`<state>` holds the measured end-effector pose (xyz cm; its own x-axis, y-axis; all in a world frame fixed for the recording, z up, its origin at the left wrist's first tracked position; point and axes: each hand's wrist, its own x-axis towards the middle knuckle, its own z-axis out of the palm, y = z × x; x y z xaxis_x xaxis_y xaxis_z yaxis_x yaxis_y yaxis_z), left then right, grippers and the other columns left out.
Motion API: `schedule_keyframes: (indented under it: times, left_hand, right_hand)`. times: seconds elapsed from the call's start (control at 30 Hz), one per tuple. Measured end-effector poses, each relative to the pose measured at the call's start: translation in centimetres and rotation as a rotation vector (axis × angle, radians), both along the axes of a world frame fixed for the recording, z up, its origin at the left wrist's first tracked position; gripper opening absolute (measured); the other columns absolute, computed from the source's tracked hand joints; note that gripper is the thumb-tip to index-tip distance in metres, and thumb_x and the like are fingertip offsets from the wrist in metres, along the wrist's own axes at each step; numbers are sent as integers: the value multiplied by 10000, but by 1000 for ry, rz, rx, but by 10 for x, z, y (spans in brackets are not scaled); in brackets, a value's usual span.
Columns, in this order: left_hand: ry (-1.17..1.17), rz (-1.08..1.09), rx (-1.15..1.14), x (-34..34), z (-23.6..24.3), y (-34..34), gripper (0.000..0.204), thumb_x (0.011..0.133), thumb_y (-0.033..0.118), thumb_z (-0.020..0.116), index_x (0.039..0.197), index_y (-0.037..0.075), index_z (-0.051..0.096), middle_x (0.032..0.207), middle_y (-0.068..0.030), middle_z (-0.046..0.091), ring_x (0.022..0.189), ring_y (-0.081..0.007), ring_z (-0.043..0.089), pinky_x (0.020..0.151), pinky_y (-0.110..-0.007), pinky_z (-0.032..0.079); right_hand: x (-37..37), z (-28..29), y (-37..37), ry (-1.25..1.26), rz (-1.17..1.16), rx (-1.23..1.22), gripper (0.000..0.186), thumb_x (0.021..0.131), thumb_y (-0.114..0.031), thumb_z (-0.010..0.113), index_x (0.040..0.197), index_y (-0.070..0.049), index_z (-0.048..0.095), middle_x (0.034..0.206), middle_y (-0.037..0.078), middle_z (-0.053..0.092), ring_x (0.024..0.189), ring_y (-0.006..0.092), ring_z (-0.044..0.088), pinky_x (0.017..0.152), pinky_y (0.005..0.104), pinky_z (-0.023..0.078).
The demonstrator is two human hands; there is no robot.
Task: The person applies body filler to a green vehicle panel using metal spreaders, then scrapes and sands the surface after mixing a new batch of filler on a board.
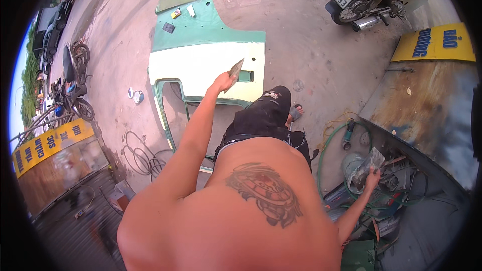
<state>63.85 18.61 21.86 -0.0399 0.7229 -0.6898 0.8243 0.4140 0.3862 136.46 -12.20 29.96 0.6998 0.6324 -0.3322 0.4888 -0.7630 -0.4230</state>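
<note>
A green vehicle door panel (236, 37) lies on the ground in front of me, its middle band coated pale cream (196, 65). My left hand (222, 82) is closed on a thin flat spreader (234, 74), held over the cream band beside a small rectangular opening (245, 76). Whether the spreader's edge touches the surface, I cannot tell. Out to the right, my right hand (372, 178) grips a flat grey plate (369, 164) with a smeared face, above a cluster of tools. On the panel's green part rest a small yellow box (175, 13), a white piece (191, 10) and a dark pad (168, 28).
Left of the panel stand a tin (138, 97) and its lid (130, 93); a black hose (143, 158) coils nearby. At right are a grinder (348, 134), a bucket (353, 164), a green hose (321, 170) and a yellow-topped board (432, 90). A motorbike (371, 0) is parked behind.
</note>
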Motion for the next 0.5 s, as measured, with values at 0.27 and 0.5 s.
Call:
schedule_keyframes:
  times: [0.27, 0.5]
  left_hand:
    - [-190, 118, 120, 68, -12, 194, 529, 935, 369, 592, 1157, -111, 599, 1083, -290, 662, 1028, -381, 647, 898, -430, 478]
    - [12, 460, -62, 21, -131, 226, 445, 868, 264, 549, 1172, -50, 632, 1175, -260, 638, 1115, -398, 608, 956, -450, 480]
  right_hand:
    - [-75, 10, 312, 463, 99, 235, 323, 814, -118, 583, 1095, 40, 598, 1081, 87, 624, 969, 185, 544, 895, 317, 414]
    - [-225, 71, 633, 957, 301, 518, 397, 826, -110, 513, 1200, 6, 572, 1162, 68, 599, 1083, 197, 538, 966, 313, 383]
